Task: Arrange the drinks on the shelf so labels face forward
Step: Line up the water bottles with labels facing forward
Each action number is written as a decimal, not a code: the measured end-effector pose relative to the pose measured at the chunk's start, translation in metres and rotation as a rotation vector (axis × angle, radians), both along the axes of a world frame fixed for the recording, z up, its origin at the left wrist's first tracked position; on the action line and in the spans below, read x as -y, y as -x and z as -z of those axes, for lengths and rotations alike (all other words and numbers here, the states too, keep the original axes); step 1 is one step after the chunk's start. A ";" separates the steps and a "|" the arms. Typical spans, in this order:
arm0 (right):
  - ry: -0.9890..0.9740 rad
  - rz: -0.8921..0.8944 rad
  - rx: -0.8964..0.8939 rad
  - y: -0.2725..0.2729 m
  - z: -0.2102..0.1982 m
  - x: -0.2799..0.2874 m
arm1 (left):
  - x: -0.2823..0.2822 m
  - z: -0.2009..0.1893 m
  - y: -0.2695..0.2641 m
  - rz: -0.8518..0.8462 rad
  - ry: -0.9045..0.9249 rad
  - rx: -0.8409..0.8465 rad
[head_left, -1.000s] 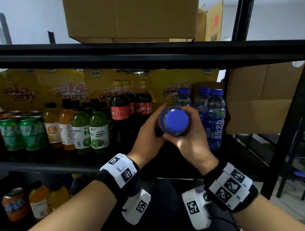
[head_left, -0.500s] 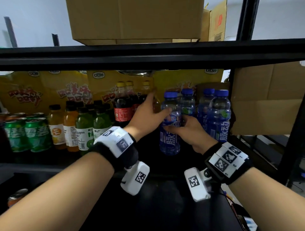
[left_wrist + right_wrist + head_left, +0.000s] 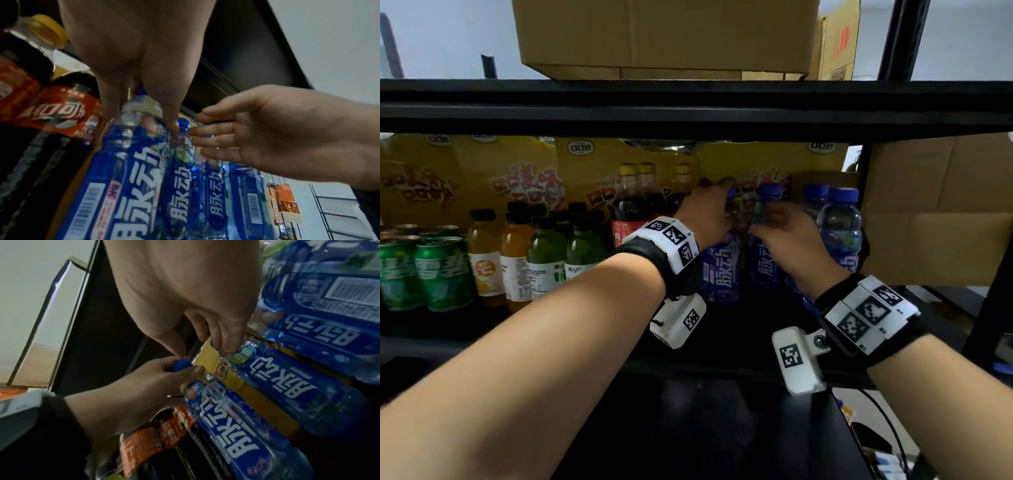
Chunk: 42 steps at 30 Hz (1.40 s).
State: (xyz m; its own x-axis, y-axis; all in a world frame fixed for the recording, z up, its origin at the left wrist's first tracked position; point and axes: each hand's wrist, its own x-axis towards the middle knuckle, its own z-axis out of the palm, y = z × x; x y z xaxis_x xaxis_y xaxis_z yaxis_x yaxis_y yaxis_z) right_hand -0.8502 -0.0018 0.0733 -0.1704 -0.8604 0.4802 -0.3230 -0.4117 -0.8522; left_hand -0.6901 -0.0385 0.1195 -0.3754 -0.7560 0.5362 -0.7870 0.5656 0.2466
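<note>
A: Which hand grips?
B: The left hand (image 3: 709, 212) curls around the neck of a blue bottle (image 3: 720, 270) that stands upright near the shelf's (image 3: 688, 346) front edge, label forward.
A: And the other?
B: The right hand (image 3: 794, 243), fingers relaxed, touches the neighbouring bottle (image 3: 765, 263); cola bottles (image 3: 628, 209) crowd the left side, with bare shelf in front.

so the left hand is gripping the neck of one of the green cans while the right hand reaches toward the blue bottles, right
Not quite: the left hand grips the neck of a blue-labelled bottle, just under its blue cap, not a green can. The right wrist view shows it. The green cans stand untouched at the shelf's left end. The right hand does reach toward the blue bottles.
</note>
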 end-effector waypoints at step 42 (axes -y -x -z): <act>0.139 0.093 0.002 0.000 -0.004 -0.012 | -0.038 0.047 0.001 0.385 0.185 -0.405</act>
